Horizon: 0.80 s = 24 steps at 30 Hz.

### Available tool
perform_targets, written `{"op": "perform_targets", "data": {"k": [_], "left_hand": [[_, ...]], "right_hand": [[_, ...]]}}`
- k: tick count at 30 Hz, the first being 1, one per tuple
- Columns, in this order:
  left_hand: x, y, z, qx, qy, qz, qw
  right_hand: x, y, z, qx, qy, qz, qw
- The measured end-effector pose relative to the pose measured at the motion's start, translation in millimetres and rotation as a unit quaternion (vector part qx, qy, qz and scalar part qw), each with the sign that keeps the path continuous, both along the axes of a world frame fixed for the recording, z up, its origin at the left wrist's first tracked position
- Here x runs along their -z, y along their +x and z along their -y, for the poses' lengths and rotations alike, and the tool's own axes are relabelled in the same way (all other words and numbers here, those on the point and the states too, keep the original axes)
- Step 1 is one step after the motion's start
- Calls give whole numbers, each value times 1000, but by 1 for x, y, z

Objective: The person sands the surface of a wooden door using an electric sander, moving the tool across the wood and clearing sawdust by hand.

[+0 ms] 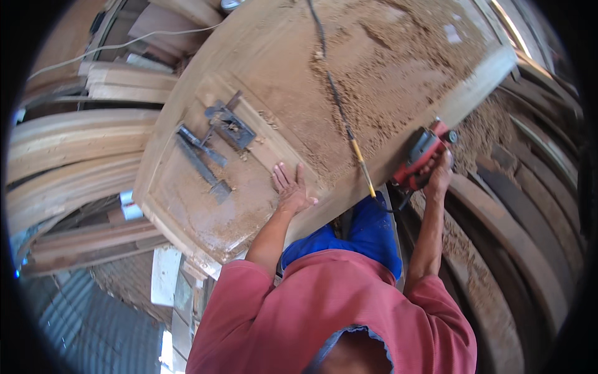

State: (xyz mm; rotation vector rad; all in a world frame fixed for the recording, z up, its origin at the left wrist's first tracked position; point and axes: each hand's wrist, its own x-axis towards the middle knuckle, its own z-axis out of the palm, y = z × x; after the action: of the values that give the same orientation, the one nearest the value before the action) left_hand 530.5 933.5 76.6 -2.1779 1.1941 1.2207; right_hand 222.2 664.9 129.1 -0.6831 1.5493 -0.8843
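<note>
My left hand [291, 188] lies flat with its fingers apart on the near end of a wooden strip [265, 131] on the dusty worktop. My right hand [438, 171] is wrapped round a red and dark electric planer [418, 156] at the right edge of the worktop. Up and left of my left hand, a metal hand plane [230, 124] sits beside the strip. A hammer-like tool [202, 148] and a long dark metal tool [204, 169] lie left of it. The planer's underside is hidden from me.
The wide wooden worktop [208, 240] carries heaps of shavings [386, 81]. A black cable [334, 87] with a yellow section crosses it toward my lap. Stacked planks [81, 143] stand at the left, and curved timbers [492, 218] lie at the right. Corrugated sheet [93, 318] shows lower left.
</note>
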Motion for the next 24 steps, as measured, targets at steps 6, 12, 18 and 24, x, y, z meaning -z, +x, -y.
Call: {"op": "perform_targets", "data": {"k": [6,12,18,24], "left_hand": [[14,2,-11,11,-75,-5,997],[31,8,-15,-126,-415,-116,893],[32,41,0,-627,-263,-575,456],[45,119,-76,-451,-415,-362,702]], "right_hand": [[-23,18,-88,22,-23,-28,999],[-43,50,-225,9,-25,-22,999],[-31,78,-321,-5,-20,5,1000],[-15,101,-369,-22,-15,-1,1000]]}}
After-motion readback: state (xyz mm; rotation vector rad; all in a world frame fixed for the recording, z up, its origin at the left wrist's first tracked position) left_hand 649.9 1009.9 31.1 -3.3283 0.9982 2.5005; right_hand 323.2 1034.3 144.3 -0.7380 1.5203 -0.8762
